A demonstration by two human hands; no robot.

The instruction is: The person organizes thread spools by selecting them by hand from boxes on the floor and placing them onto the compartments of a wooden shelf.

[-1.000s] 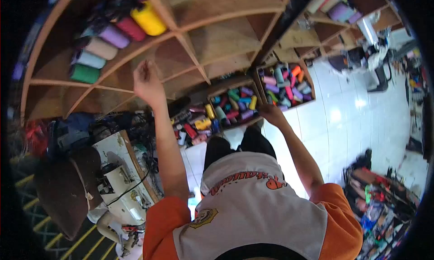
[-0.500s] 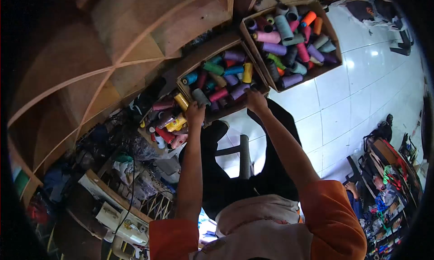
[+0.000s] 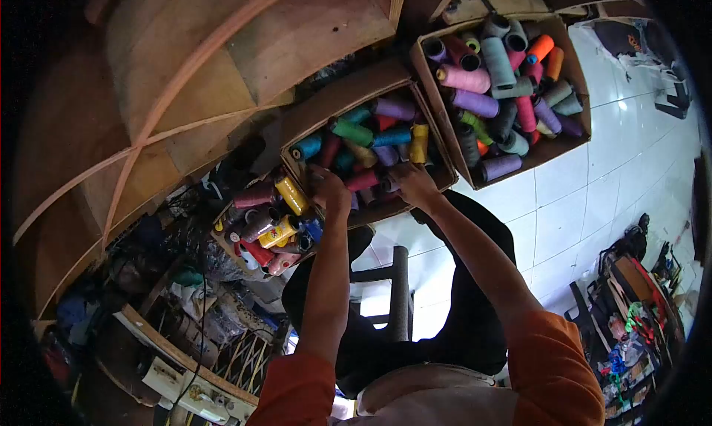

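Observation:
A cardboard box (image 3: 437,175) in front of me holds several thread spools, among them a green spool (image 3: 354,132), a yellow spool (image 3: 419,143) and a pink spool (image 3: 363,180). At the box's near left corner, my left hand (image 3: 331,192) reaches over the edge with its fingers curled down; what lies under them is hidden. My right hand (image 3: 415,185) is closed around a dark-ended thread spool (image 3: 389,183), just right of the pink one. The hand covers most of that spool.
A second cardboard box (image 3: 538,153) full of spools stands to the right. More spools, including a yellow one (image 3: 292,195), lie in a container at left. Wooden shelving (image 3: 178,70) rises on the left, and a stool (image 3: 399,292) stands between my legs on the tiled floor (image 3: 564,203).
My left hand has moved from the box's edge inward over the grey spool, now out of sight. My right hand has shifted inward onto a spool. The view has moved slightly closer.

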